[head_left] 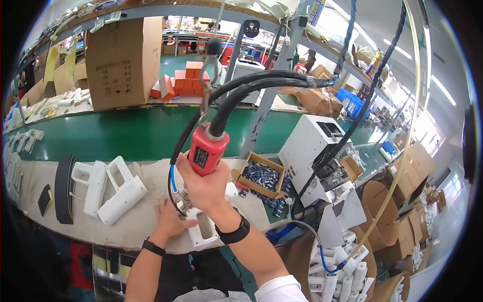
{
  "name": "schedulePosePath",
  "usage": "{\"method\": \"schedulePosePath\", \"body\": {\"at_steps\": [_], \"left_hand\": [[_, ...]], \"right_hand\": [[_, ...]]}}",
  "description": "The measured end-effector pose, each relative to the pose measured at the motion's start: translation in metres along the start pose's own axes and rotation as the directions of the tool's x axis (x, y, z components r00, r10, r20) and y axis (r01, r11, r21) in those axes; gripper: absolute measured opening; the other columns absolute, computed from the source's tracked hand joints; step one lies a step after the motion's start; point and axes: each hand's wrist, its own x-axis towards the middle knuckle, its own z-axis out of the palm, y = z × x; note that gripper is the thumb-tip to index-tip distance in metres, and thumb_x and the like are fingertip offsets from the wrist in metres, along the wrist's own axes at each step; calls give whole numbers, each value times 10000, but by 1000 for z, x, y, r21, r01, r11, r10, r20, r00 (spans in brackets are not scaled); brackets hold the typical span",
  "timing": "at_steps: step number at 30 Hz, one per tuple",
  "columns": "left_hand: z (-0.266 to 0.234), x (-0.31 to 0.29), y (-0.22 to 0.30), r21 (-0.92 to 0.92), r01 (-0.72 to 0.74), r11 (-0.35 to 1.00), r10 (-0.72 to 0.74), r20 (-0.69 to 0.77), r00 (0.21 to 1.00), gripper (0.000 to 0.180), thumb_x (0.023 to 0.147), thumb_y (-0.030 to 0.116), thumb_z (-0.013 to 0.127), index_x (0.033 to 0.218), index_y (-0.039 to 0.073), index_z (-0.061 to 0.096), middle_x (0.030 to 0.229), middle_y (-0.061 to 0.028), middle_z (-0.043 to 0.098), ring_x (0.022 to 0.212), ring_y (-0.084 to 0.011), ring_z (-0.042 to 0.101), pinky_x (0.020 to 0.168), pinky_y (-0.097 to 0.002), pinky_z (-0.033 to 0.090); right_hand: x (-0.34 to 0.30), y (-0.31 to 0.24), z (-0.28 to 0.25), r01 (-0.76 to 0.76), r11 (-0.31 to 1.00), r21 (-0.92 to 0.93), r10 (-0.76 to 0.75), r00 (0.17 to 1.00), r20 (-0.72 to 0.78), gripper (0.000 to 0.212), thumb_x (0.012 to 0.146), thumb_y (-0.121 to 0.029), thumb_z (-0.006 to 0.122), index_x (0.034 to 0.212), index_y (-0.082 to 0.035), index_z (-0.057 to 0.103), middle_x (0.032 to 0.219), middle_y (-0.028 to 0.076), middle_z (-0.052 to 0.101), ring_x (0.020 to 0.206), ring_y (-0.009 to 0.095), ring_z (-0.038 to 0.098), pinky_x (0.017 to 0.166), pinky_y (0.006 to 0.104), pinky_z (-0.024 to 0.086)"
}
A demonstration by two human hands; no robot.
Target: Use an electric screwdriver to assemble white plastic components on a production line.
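My right hand (pixel 205 185) is wrapped round a red powered screwdriver (pixel 210 146), held upright above the bench. The tool hangs from a metal hook (pixel 205 95), and thick black cables (pixel 241 93) join its top. Beneath it, a white plastic housing with a handle opening (pixel 200 240) lies on the bench. My left hand (pixel 170 221) is closed on the housing's left side, its thumb toward the handle and fingers near the metal tip of the tool. My right wrist and forearm cover part of the housing.
Two white housings (pixel 123 199) lie at left beside a curved black strip (pixel 64 189). An open carton of small blue parts (pixel 261 175) and a white machine (pixel 307 151) stand right. Beyond runs a green conveyor belt (pixel 105 131). A box of white housings (pixel 347 277) sits lower right.
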Motion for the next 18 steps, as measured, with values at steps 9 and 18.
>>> {"method": "schedulePosePath", "body": {"at_steps": [9, 18], "left_hand": [[-10, -5, 11, -27, 3, 1000, -3, 2, 1000, 1145, 542, 578, 805, 1428, 52, 305, 1415, -214, 372, 1360, -434, 210, 1107, -583, 53], [-2, 0, 0, -33, -38, 999, 37, -37, 999, 1163, 533, 581, 806, 1433, 58, 287, 1411, -209, 376, 1349, -440, 217, 1099, -598, 57]], "right_hand": [[-2, 10, 0, -26, 999, -32, 26, 999, 19, 155, 854, -129, 693, 815, 5, 624, 683, -14, 595, 620, 44, 506, 557, 223, 413], [-3, 4, -1, -24, 1000, -7, 24, 1000, -4, 144, 855, -124, 690, 832, 4, 628, 666, -17, 582, 588, 37, 487, 530, 212, 398]]}}
